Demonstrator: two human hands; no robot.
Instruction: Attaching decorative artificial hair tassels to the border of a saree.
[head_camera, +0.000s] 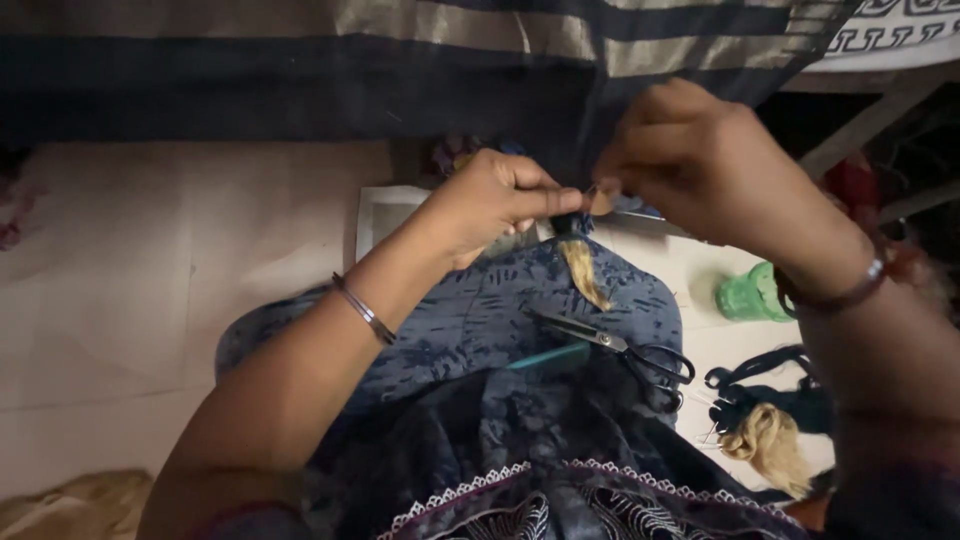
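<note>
While both hands meet at the lower edge of the dark fabric with golden stripes (400, 60), the left hand (490, 205) has its thumb and forefinger pressed together on the top of a small tassel (582, 262) of dark and golden thread; the right hand (690, 160) is closed too, its fingertips pinched on the same knot from the other side, so the two grips touch or nearly touch; whether the right hand holds the thread itself or the cloth edge just above cannot be told; the tassel hangs straight down from the pinch, its long axis running from the fabric edge toward the person's lap, its golden end loose over the blue patterned garment (480, 330); it lies directly below and between the fingertips, about equally near to both hands; on the lap, just below the tassel, lie black scissors (625, 350), blades pointing toward the left arm, beside a teal stick-like tool (548, 356); to the right on the pale floor (150, 300) sit a green spool (748, 295) and a bundle of dark and golden threads (765, 425), well apart from the hands
</note>
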